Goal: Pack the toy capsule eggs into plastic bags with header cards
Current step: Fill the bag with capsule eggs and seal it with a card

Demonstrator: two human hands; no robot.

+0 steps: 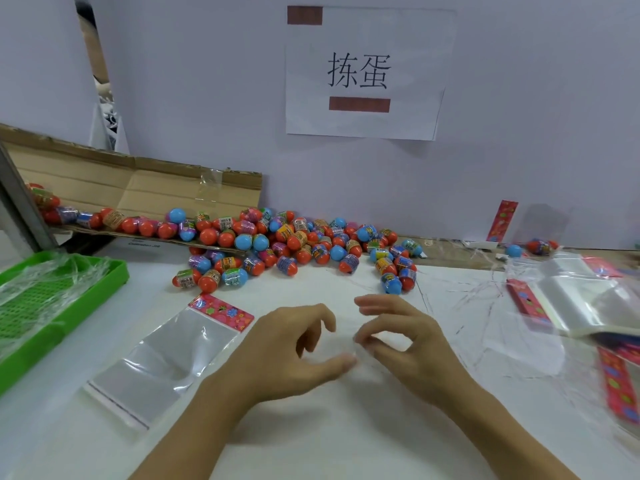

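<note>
Nothing certain is held by the loosely curled left hand point(294, 344), something small and unclear is pinched by the right hand point(398, 334); eggs point(298, 244) heaped beyond should be gathered toward the flat bag point(162, 362) lying left.

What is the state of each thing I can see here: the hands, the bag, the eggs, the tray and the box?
left hand: fingers loosely curled, holding nothing.
right hand: thumb and forefinger pinched; what they pinch cannot be told.
plastic bag: empty, flat on the table, pink header card away from the person.
capsule eggs: closed, loose in a pile.
green tray: holds crumpled clear film, no eggs.
cardboard box: open, on its side, eggs spilling out.
stack of bags: unfilled.
</note>
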